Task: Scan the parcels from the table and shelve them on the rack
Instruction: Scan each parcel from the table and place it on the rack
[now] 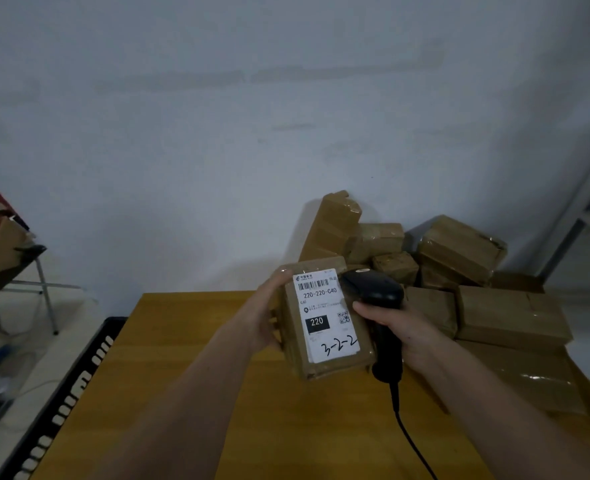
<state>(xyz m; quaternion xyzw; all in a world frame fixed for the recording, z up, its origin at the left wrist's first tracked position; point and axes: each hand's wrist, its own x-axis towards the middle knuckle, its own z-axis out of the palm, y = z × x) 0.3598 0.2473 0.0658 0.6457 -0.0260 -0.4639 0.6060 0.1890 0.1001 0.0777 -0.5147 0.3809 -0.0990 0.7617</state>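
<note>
Brown kraft paper and clear tape wrap the parcel [324,320], a small oblong box held above the middle of the yellow wooden table [189,393]. Its top face carries a white shipping label [326,315] with a barcode, the printed code 220-220-C40, a black block reading 220, a small QR code and the handwritten mark 3-2-2. The left hand [264,315] grips the parcel's left side, fingers curled round its edge. The right hand [395,327] is wrapped round the handle of a black handheld barcode scanner [378,303], whose head sits just beside the label's upper right corner; its black cable [413,441] trails down toward the table's near edge. More taped brown parcels [459,251] are heaped at the table's far right corner, some leaning on the pale wall [252,98], and flatter ones lie along the right edge. A black slotted crate [75,386] stands against the table's left edge.
</note>
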